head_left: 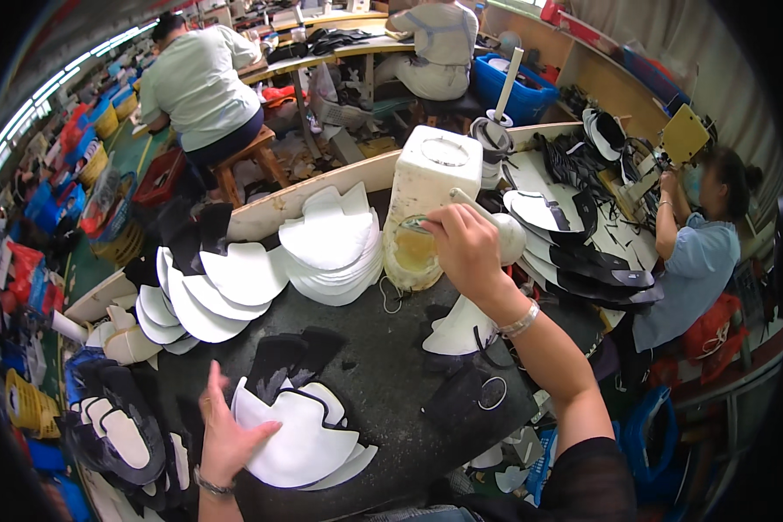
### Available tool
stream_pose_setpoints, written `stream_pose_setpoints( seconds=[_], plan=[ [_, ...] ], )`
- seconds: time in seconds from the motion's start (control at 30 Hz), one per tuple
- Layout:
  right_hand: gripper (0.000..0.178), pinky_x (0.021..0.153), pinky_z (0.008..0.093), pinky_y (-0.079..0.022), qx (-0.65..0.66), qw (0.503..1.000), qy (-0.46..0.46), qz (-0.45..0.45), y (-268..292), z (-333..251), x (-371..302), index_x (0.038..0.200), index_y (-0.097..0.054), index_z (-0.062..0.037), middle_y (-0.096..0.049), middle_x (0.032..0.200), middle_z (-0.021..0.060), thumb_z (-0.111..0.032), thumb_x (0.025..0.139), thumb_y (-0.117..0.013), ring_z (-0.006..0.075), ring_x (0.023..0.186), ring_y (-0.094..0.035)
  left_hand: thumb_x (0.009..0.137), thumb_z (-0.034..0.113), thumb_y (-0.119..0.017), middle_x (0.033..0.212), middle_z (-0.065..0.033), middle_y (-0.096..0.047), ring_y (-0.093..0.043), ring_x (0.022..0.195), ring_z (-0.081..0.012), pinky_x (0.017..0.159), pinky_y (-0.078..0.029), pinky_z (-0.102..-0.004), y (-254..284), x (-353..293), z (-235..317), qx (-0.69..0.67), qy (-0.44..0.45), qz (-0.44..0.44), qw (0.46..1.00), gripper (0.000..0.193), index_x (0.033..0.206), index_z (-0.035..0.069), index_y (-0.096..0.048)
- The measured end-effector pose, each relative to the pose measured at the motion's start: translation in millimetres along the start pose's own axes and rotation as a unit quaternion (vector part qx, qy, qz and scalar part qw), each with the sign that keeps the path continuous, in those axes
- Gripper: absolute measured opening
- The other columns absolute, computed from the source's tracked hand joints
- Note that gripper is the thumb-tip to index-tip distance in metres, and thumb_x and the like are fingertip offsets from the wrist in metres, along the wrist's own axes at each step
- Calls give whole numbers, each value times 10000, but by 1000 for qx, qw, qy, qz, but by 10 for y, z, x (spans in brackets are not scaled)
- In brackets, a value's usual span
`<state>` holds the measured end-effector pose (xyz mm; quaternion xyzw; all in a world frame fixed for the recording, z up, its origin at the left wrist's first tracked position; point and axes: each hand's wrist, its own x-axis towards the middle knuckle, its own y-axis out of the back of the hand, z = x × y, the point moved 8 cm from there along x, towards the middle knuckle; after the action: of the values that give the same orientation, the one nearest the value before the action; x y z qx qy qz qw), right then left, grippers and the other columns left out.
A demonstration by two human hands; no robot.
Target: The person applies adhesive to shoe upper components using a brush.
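On the near side of the black table [400, 374], the white pieces [291, 448] are laid just right of the left hand [232, 438], which is spread wide, thumb over their edge; contact can't be told. Probably best held flat there, tbh. Farther off, something thin [414, 225] is pinched by the right hand [470, 252] at the jug [435, 174], well apart from those pieces. If it's a brush, excess yellow stuff [416, 250] is best wiped off on the rim so nothing gets dripped.

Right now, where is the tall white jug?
Head view: the tall white jug stands right of centre on the black tabletop, just beside the right hand.
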<state>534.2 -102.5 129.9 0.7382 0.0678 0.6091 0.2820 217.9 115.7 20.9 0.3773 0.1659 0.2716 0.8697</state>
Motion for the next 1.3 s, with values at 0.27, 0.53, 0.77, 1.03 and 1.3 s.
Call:
stream_pose_setpoints(
  seconds=[0.27, 0.53, 0.77, 1.03, 1.3],
  plan=[
    [137, 641, 278, -563, 222, 930, -287, -62, 41, 242, -736, 976, -658, -6, -747, 868, 82, -60, 876, -737, 130, 730, -718, 799, 261, -761, 1349, -118, -528, -403, 1275, -368, 1067, -265, -548, -713, -947, 1253, 95, -291, -41, 951, 480, 1242, 119, -645],
    [201, 617, 302, -634, 429, 711, -556, 27, -69, 924, -1239, 989, -650, 93, -705, 895, 119, -105, 975, -620, 186, 740, -712, 819, 191, -719, 1249, -84, -569, -460, 1209, -358, 984, -346, -511, -1166, -1084, 1427, 34, -318, -82, 944, 377, 1184, 114, -667],
    [124, 636, 247, -614, 690, 396, -605, -19, 201, 416, -1460, 1015, -633, -34, -710, 919, 57, -139, 959, -666, 123, 750, -705, 820, 229, -728, 1216, 8, -601, -414, 1159, -306, 971, -283, -483, -1422, -1083, 1526, 101, -375, -97, 916, 378, 1183, 133, -690],
    [192, 661, 258, -595, 423, 718, -552, -17, 1251, -58, -1706, 1081, -629, 17, -682, 911, 78, -58, 914, -688, 142, 760, -683, 814, 165, -652, 1283, -14, -606, -422, 1189, -286, 1012, -279, -495, -1675, -944, 1619, 171, -397, -21, 901, 417, 1226, 102, -664],
    [281, 632, 275, -559, 212, 911, -324, -144, 1132, -694, -1844, 1085, -659, 0, -719, 883, 128, 29, 822, -753, 155, 739, -707, 836, 155, -576, 1290, -25, -613, -448, 1218, -265, 1041, -268, -513, -1771, -969, 1578, 222, -398, -22, 890, 391, 1208, 81, -672]
  ],
)
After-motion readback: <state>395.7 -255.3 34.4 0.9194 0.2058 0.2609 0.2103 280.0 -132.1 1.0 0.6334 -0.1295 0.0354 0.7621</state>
